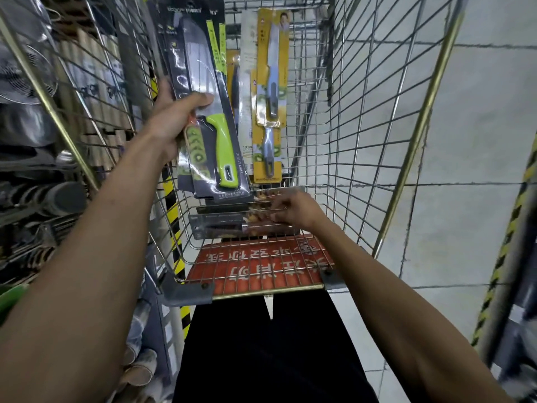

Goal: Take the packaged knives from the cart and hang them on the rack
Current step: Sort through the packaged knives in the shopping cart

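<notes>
While my left hand [174,112] grips a stack of glossy dark cards holding green-handled knives [209,91], thumb across the front, raised beside the wire-mesh cart [377,112], my right hand [293,210] lies on more dark packaged knives [218,225] flat in the basket; whether it grips them I cannot tell. Yellow-carded knives [271,82] hang upright beyond. Metal ware crowds the shelf [26,141] at left; grey floor tiles [479,141] lie at right.
</notes>
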